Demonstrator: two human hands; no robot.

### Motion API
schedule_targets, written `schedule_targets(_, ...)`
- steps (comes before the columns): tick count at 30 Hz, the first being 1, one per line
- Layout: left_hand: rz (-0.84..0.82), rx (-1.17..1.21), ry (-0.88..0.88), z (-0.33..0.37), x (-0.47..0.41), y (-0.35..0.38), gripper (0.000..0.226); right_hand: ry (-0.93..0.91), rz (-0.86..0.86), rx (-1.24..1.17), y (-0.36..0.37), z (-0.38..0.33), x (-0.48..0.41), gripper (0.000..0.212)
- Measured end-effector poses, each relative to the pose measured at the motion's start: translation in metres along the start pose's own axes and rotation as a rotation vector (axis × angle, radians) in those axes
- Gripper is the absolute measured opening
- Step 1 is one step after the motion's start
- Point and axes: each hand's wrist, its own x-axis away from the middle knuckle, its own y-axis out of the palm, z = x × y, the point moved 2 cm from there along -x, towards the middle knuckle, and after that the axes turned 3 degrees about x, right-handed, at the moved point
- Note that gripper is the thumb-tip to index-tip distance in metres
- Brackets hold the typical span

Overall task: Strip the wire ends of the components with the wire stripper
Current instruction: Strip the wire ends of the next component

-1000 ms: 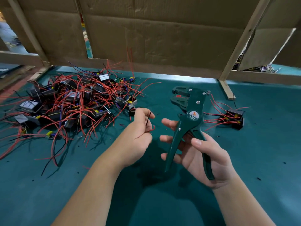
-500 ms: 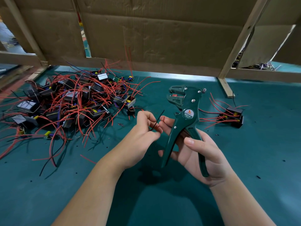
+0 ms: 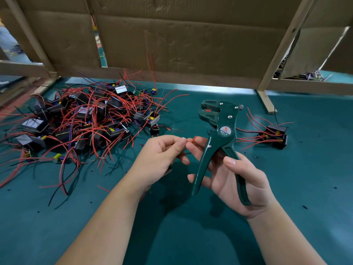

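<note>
Left hand [image 3: 160,159] pinches a red wire [image 3: 193,139], right hand [image 3: 240,180] grips the wire stripper [image 3: 222,129], big pile [image 3: 86,119] to go (couple [image 3: 275,135] maybe done).

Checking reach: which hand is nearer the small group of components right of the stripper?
Right. The right hand, holding the wire stripper, is left of that small group of components; the left hand is farther left, past the stripper.

We hold our left hand [image 3: 160,157] palm-down above the middle of the tabletop [image 3: 305,188], thumb and forefinger pinching a red wire end [image 3: 193,139]. Just beside it our right hand [image 3: 236,180] lies palm-up, thumb and fingers wrapped round the handles of the wire stripper [image 3: 219,131]. Both our forearms reach in from the near edge.
</note>
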Motion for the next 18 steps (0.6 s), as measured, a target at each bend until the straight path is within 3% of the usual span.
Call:
schedule_targets(3,0.013,-0.067,0.022,0.003,0.002,-0.003,0.022,-0.017,0.020,0.035,-0.002,-0.002,0.001,0.062)
schedule_targets(8,0.180,-0.119,0.168,0.014,0.004,-0.013,0.022,0.046,0.139,0.146,-0.016,-0.013,0.008,0.067)
schedule_targets(12,0.246,-0.123,0.250,0.022,0.007,-0.016,0.022,0.187,0.016,0.239,-0.019,-0.017,0.017,0.067)
schedule_targets(18,0.186,-0.175,0.287,0.027,0.010,-0.013,0.020,0.257,-0.070,0.270,-0.014,-0.006,0.017,0.064)
